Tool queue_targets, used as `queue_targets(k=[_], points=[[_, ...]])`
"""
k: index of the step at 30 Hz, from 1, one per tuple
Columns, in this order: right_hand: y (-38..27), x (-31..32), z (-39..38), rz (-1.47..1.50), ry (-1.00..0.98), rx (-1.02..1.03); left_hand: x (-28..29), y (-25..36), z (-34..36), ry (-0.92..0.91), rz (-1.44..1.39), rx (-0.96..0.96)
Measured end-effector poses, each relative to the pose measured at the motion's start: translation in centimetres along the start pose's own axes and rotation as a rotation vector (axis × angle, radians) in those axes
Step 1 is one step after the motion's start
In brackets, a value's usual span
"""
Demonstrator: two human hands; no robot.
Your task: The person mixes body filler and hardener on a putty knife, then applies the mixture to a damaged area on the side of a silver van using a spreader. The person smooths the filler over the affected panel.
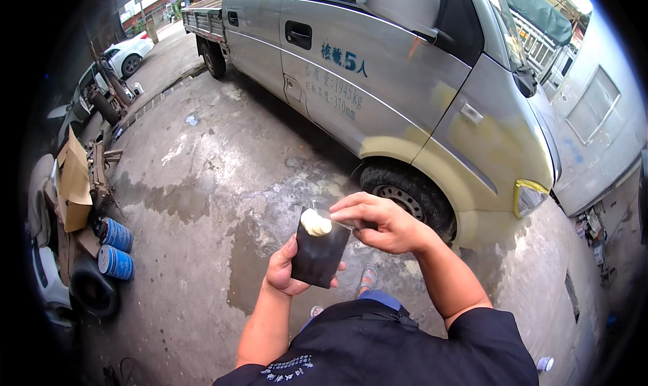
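Note:
My left hand (281, 270) grips a flat black board (318, 259) by its edges, thumb on one side and fingertips on the other. A lump of pale yellow putty (315, 222) sits near the far end of the board. My right hand (385, 220) is closed on a putty scraper (344, 222), mostly hidden by the fingers. Its thin blade lies at the right side of the putty. Both hands are in front of my body, above the concrete floor.
A silver pickup (398, 102) with yellowish filler patches stands ahead, its front wheel (405, 197) beyond my right hand. A headlight (530, 198) is edged with yellow tape. Blue cans (116, 262), a tyre (93, 288) and cardboard (75, 176) lie at left. A white car (128, 54) is farther back.

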State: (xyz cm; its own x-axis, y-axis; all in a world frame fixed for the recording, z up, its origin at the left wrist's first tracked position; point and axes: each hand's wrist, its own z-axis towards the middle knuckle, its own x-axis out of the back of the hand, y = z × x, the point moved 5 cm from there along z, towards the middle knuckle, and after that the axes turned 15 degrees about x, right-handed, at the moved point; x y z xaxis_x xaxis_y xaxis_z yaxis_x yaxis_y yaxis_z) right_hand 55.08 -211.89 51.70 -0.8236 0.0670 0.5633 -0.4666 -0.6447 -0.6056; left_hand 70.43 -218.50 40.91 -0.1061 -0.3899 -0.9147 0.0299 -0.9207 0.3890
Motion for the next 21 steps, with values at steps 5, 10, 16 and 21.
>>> queue_targets(k=[5,10,16,21], points=[[1.5,0.9,-0.7,-0.468,0.271,-0.128,0.1,1.0,1.2,0.376,0.230,-0.281],[0.7,-5.5,-1.6,-0.412,0.122,-0.070,1.9,1.7,1.0,0.487,0.385,-0.470],[0.7,-3.8,0.6,-0.360,0.196,-0.046,1.4,1.9,0.7,0.632,0.500,-0.535],[-1.2,-1.4,-1.8,-0.440,0.166,0.125,1.7,2.3,-0.4,0.411,0.190,-0.203]])
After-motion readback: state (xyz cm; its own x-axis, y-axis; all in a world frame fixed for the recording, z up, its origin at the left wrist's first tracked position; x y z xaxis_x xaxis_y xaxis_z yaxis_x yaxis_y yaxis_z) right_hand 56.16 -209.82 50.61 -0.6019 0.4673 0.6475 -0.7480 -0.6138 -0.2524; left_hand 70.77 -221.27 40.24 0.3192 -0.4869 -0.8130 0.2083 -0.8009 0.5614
